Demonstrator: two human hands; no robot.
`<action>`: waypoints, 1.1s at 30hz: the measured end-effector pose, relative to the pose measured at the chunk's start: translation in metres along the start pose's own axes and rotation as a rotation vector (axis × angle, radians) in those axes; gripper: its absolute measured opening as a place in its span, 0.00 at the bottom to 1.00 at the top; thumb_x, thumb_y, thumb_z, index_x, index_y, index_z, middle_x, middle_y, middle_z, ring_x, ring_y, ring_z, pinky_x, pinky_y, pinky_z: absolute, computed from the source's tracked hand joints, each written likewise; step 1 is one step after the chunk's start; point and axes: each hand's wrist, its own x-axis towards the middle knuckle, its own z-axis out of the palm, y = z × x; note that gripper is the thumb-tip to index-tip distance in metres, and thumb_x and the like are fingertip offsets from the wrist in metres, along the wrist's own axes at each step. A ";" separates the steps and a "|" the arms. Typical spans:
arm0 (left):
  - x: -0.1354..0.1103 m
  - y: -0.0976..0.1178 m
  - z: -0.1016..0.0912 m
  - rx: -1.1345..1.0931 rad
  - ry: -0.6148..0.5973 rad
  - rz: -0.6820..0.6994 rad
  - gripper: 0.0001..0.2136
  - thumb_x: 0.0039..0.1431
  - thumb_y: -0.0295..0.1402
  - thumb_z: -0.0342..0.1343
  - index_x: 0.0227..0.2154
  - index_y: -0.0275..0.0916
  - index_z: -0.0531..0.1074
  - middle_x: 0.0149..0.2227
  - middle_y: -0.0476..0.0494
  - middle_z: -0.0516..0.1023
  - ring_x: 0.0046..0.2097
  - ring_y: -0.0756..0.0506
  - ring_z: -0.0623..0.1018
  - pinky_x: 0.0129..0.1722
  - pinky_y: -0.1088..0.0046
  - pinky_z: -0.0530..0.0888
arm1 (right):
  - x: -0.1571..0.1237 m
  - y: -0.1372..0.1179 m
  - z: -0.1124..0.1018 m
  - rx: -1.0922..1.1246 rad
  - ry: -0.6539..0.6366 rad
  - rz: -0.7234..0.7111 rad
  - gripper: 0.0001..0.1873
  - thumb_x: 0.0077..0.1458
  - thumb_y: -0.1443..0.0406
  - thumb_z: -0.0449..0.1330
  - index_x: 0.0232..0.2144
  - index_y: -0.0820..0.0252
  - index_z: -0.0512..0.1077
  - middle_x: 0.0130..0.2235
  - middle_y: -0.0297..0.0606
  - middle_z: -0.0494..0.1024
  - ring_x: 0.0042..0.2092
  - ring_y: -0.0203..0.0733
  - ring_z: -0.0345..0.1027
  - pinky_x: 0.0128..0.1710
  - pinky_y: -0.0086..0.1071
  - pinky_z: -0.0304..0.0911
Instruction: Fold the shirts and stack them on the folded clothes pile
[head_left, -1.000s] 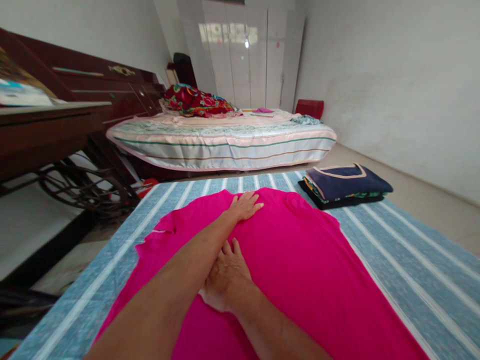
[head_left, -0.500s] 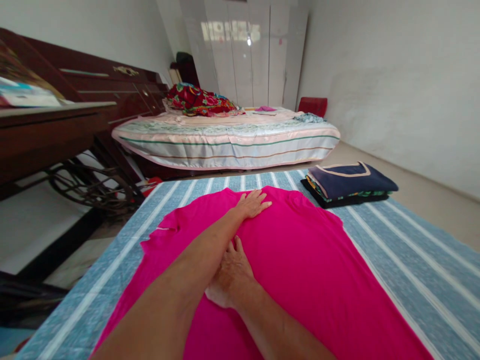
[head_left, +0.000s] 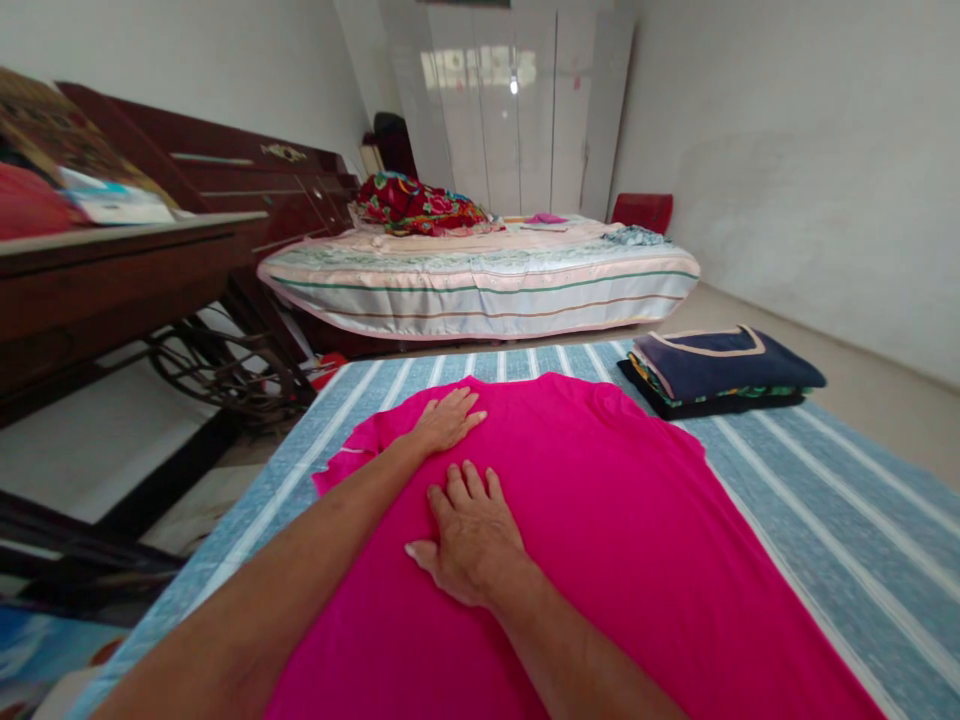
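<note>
A bright pink T-shirt [head_left: 600, 500] lies spread flat, its neckline at the far end and its lower part running out of view toward me. My left hand [head_left: 448, 420] rests flat on the shirt near its upper left shoulder, fingers stretched out. Closer to me, my right hand [head_left: 472, 540] presses palm-down on the middle of the shirt, with its fingers spread and the thumb out to the left. Neither hand grips the cloth. My left forearm covers part of the shirt's left side.
The shirt lies on a blue-and-white striped cover [head_left: 810, 480]. A stack of folded clothes [head_left: 720, 365], navy on top, sits at the far right. Beyond stands a bed [head_left: 480, 290] with a red floral blanket [head_left: 420, 205]. On the left is a treadle table [head_left: 135, 270].
My left hand has slid left across the shirt toward its left shoulder. My right hand has come out from beneath the left forearm, and its fingers are spread. The view has shifted slightly left.
</note>
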 end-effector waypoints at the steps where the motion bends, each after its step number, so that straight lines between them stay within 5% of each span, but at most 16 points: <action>1: -0.001 -0.003 0.003 0.003 -0.002 -0.012 0.28 0.63 0.47 0.36 0.60 0.36 0.57 0.65 0.36 0.54 0.65 0.38 0.53 0.60 0.51 0.54 | 0.000 0.000 0.001 0.000 0.001 0.001 0.36 0.60 0.45 0.42 0.59 0.64 0.59 0.63 0.53 0.54 0.65 0.57 0.40 0.62 0.54 0.37; 6: 0.000 -0.007 0.009 0.005 0.012 -0.032 0.28 0.63 0.49 0.35 0.61 0.40 0.54 0.65 0.39 0.52 0.66 0.41 0.51 0.61 0.51 0.51 | 0.000 0.002 0.006 0.020 0.110 0.051 0.36 0.58 0.47 0.50 0.61 0.61 0.57 0.64 0.51 0.53 0.65 0.55 0.39 0.62 0.52 0.38; 10: -0.001 -0.007 0.010 0.003 0.029 -0.037 0.29 0.63 0.49 0.35 0.62 0.40 0.53 0.65 0.39 0.52 0.66 0.42 0.52 0.61 0.54 0.51 | 0.001 0.006 0.008 -0.033 0.283 0.301 0.36 0.59 0.50 0.49 0.62 0.68 0.54 0.64 0.57 0.50 0.65 0.58 0.37 0.62 0.51 0.33; 14: -0.003 -0.005 0.008 0.002 0.046 -0.057 0.29 0.63 0.49 0.35 0.62 0.38 0.53 0.66 0.38 0.51 0.66 0.42 0.51 0.61 0.57 0.52 | 0.002 0.009 0.008 -0.094 0.195 0.413 0.39 0.58 0.49 0.51 0.59 0.76 0.59 0.62 0.66 0.52 0.64 0.66 0.37 0.61 0.53 0.33; 24: -0.002 -0.021 0.002 0.007 0.014 -0.163 0.27 0.63 0.48 0.35 0.60 0.41 0.55 0.65 0.39 0.54 0.65 0.41 0.53 0.61 0.51 0.52 | 0.001 0.008 0.009 -0.099 0.159 0.425 0.40 0.58 0.47 0.49 0.61 0.73 0.57 0.63 0.64 0.50 0.65 0.66 0.35 0.61 0.53 0.32; 33: -0.005 0.023 -0.003 0.001 0.021 -0.169 0.25 0.64 0.46 0.35 0.59 0.39 0.56 0.66 0.37 0.51 0.66 0.40 0.50 0.61 0.48 0.52 | 0.003 0.008 0.008 -0.083 0.138 0.423 0.39 0.59 0.48 0.49 0.61 0.74 0.56 0.63 0.65 0.48 0.65 0.65 0.34 0.61 0.54 0.31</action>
